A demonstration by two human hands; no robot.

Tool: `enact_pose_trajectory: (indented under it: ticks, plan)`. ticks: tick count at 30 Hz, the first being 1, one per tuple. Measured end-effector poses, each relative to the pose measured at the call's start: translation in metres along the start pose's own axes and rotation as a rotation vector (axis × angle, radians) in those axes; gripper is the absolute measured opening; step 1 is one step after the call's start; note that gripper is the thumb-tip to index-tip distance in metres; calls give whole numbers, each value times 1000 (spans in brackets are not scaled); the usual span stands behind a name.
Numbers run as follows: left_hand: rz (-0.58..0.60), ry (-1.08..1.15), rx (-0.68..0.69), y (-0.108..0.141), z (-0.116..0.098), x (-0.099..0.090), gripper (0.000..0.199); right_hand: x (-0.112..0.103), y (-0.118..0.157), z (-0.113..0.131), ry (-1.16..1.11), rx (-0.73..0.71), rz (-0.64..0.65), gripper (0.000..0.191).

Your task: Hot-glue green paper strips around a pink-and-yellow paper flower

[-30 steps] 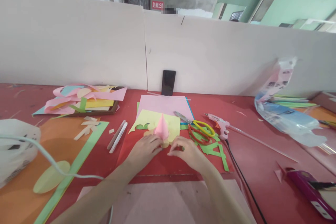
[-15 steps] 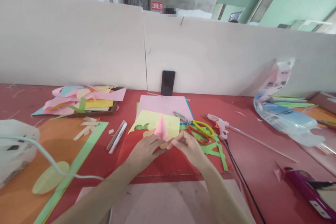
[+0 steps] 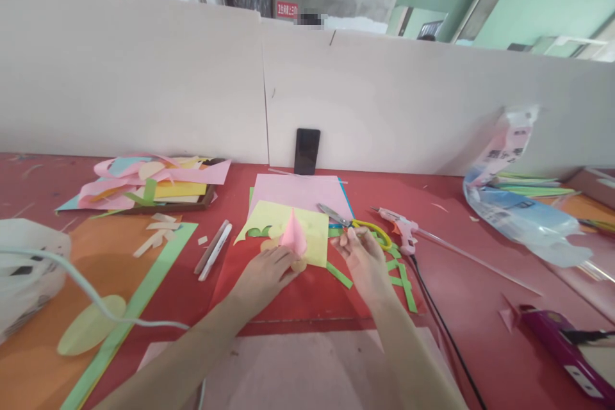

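Note:
My left hand [image 3: 264,275] is closed at the base of a pink folded paper piece [image 3: 294,237], which stands up to a point. A small tan paper round [image 3: 298,266] shows by its fingertips. Beneath lies a pale yellow sheet [image 3: 314,246] with scalloped cut-outs along its left side. My right hand [image 3: 368,266] is apart from the left, its fingers curled together beside the yellow-handled scissors [image 3: 372,229]. Whatever those fingers pinch, if anything, is too small to make out. Green paper strips [image 3: 408,288] lie near the right wrist on the red sheet [image 3: 307,301].
A pink glue gun [image 3: 403,227] with a clear stick lies to the right, its black cord running forward. Two pens [image 3: 214,256] lie left. Paper scraps [image 3: 158,179] fill a tray at back left. A phone [image 3: 306,150] leans on the white partition [image 3: 384,96]. A purple tool [image 3: 557,339] sits front right.
My right hand has drawn away from the left, moving right and slightly up toward the scissors. The left hand stays at the pink paper's base. A green strip now shows between the hands.

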State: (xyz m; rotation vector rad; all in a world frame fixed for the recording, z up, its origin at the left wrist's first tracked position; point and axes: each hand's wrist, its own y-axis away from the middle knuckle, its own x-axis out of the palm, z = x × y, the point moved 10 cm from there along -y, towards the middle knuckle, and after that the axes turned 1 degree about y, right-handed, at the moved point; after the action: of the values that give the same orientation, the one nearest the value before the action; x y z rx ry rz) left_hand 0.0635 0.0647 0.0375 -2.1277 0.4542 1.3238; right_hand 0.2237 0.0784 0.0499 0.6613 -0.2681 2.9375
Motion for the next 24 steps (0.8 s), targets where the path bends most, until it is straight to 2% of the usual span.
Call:
enact_pose_trajectory:
  ticks: [3,7,12,16,20,22,24]
  plan:
    - [28,24,39,0,-3,2,16,-17,-1,10,52,-92,-129,14]
    - [11,-1,39,0,-3,1,15,-35,5,30,301,-229,-329,16]
    - [-5,-99,30,-1,-5,-2,16,-43,16,47,545,-301,-510,19]
    - [-1,-167,80,0,-11,0,17,-33,17,50,614,-318,-475,19]
    - [-69,-138,89,1,-9,-4,19,-24,17,48,719,-336,-409,20]
    - [-124,-58,27,1,0,-10,16,-14,17,47,835,-380,-332,19]
    - [-163,28,-41,1,8,-15,13,0,16,40,965,-417,-193,16]
